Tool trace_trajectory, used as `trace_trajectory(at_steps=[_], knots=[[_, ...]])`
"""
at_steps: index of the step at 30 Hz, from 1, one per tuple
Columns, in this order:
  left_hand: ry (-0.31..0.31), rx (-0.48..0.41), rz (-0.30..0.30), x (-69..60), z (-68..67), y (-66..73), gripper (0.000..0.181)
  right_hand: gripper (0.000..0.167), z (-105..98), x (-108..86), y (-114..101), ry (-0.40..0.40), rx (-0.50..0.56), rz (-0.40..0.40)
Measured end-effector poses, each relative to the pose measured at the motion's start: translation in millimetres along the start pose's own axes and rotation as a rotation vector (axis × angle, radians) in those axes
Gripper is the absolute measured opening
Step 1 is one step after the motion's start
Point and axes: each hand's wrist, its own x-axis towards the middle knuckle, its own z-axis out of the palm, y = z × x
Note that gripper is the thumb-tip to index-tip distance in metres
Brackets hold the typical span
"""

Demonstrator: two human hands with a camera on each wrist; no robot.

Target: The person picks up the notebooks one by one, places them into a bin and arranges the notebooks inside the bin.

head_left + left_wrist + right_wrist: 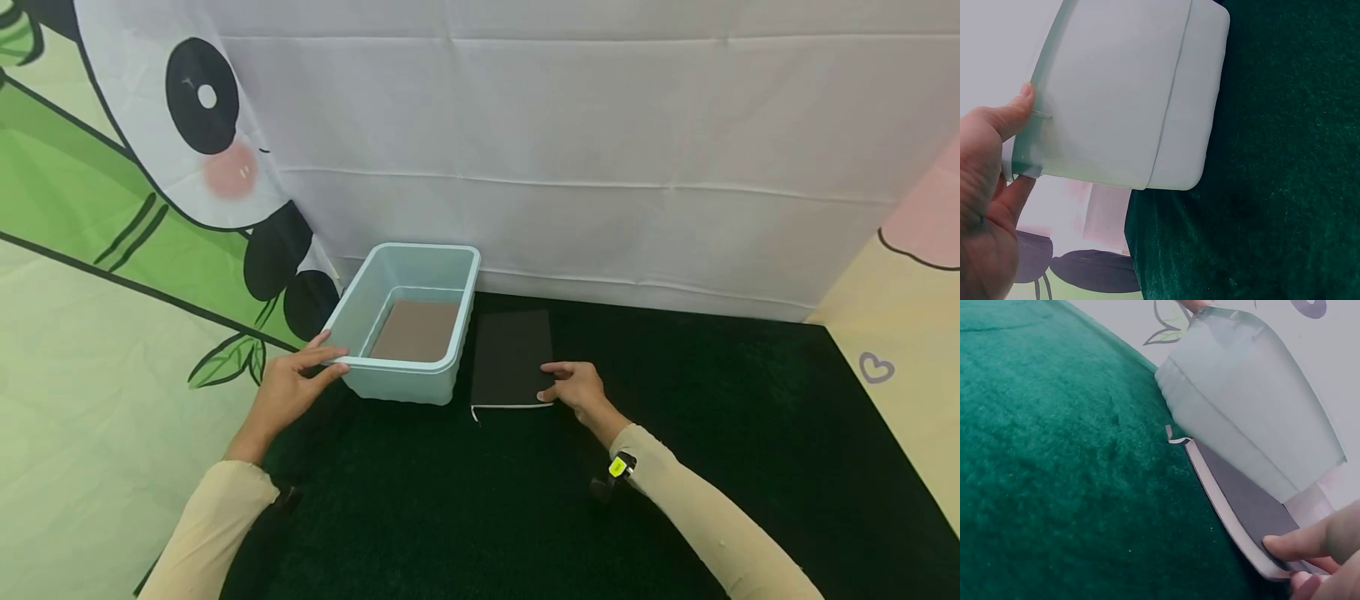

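Note:
A pale blue plastic bin (401, 384) stands on the dark green cloth, its inside showing a brownish floor. My left hand (288, 387) grips the bin's rim at the near left corner; in the left wrist view the thumb (1019, 109) lies against the outer wall. Just right of the bin lies a closed black notebook (512, 358) with a pale ribbon marker sticking out at its near left corner. My right hand (577, 387) pinches the notebook near its near right corner, with the thumb (1285, 544) on the cover.
Dark green velvety cloth (450, 500) covers the table. A white fabric backdrop (600, 125) hangs right behind the bin and notebook. Printed fabric with a panda figure (202, 100) is on the left, and a yellow printed panel (892, 317) on the right.

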Motion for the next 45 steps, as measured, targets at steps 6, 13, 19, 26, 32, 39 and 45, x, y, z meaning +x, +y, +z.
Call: trace_trajectory(at_steps=[6, 13, 19, 26, 32, 39, 45], knots=[[-0.007, -0.012, -0.005, -0.3, -0.1, -1.1, 0.027, 0.052, -5, 0.8, -2, -0.067, -0.024, -0.014], [0.000, -0.005, -0.001, -1.1, -0.1, -1.3, 0.026, 0.056, -13, 3.3, -2, -0.225, 0.090, -0.035], [-0.002, 0.000, -0.005, -1.0, 0.1, -0.2, 0.026, 0.065, -15, 8.1, 0, -0.347, 0.119, -0.041], [-0.003, -0.011, -0.021, -0.6, 0.1, 0.2, 0.026, 0.068, -12, 10.0, 7, -0.397, 0.215, -0.040], [-0.012, -0.020, -0.033, -0.5, -0.6, 0.0, 0.026, 0.071, -13, 12.4, 12, -0.402, 0.262, -0.046], [-0.014, -0.015, -0.034, 0.2, -0.2, 0.2, 0.026, 0.071, -20, 13.1, 15, -0.401, 0.250, -0.070], [-0.016, 0.001, -0.042, 0.4, -0.6, 1.1, 0.027, 0.071, -27, 9.4, 13, -0.395, 0.249, -0.084]])
